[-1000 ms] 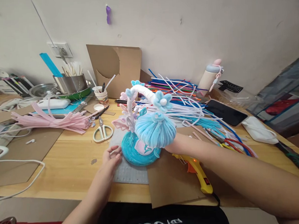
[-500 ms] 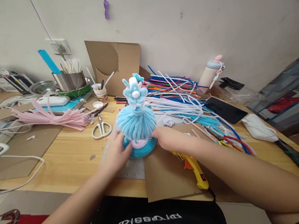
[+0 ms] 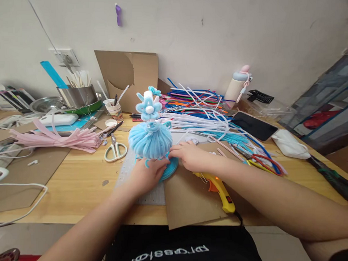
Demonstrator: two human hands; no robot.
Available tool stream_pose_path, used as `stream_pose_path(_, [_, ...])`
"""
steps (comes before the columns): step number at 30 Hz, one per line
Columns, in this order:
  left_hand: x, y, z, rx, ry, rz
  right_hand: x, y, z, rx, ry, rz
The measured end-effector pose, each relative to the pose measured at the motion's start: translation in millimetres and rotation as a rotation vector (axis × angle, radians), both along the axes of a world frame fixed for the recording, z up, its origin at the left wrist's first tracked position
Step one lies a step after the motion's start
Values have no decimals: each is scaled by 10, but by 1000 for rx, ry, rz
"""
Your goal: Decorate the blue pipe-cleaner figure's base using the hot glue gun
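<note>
A light-blue fuzzy pipe-cleaner doll (image 3: 150, 141) with a puffy skirt and a flower at its top stands upright on a round turquoise base (image 3: 170, 170). My left hand (image 3: 148, 174) reaches below the skirt at the front and is closed around the doll's lower part; some of its fingers are hidden. On the right side, my right hand (image 3: 188, 156) lies with fingers stretched toward the skirt's lower edge, fingertips at the base. Close to that wrist lies a yellow glue gun (image 3: 221, 190) with a small glowing light, on a cardboard sheet (image 3: 191, 206).
White-handled scissors (image 3: 115, 151) and a pink pipe-cleaner bundle (image 3: 59, 139) lie to the left. Behind the doll are piled coloured pipe cleaners (image 3: 196, 120) and a paper cup (image 3: 114, 108). A phone (image 3: 254, 125) and a bottle (image 3: 237, 85) are at right.
My left hand has moved right, from the base's left edge to its front under the skirt. My right hand's fingers have stretched out. The whole view has shifted slightly.
</note>
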State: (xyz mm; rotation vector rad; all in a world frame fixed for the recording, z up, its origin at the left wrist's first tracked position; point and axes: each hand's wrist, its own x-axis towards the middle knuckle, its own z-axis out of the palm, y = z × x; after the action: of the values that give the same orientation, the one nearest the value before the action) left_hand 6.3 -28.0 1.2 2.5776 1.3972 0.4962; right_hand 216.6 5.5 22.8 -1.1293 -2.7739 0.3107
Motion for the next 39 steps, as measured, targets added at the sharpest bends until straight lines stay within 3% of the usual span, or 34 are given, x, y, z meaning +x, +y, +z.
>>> stream_pose_path(5, [-27, -18, -65, -28, 26, 48, 37, -12, 14, -9, 7, -12])
stream_pose_path(10, [-50, -25, -117, -62, -37, 40, 219, -251, 275, 43, 18, -46])
stream_pose_path(13, [-35, -30, -84, -96, -25, 48, 385, -524, 459, 43, -24, -204])
stream_pose_path(15, [-22, -34, -52, -120, 0, 44, 491, -724, 504, -14, -93, -433])
stream_pose_path(17, [-13, -36, -26, -124, 24, 40, 570, -906, 459, -129, -160, -644])
stream_pose_path(19, [-12, -41, -12, -95, 36, 42, 612, -1048, 339, -225, -184, -768])
stream_pose_path(23, [-23, -58, -10, -34, 33, 26, 612, -1191, 31, -262, -130, -892])
stream_pose_path(27, [-42, -61, -42, -73, 0, 33, 614, -1210, -174, -266, -63, -943])
stream_pose_path(30, [-61, -42, -88, -69, -109, -1, 662, -1205, -219, -287, 128, -967])
stream_pose_path(32, [-70, -26, -114, -43, -149, 14, 706, -1208, -205, -387, 382, -956])
stream_pose_path(36, [-59, -13, -126, 21, -105, 110, 761, -1220, -121, -777, 996, -767])
stream_pose_path(39, [-44, -21, -113, 37, -84, 128, 744, -1210, -51, -1063, 1331, -632])
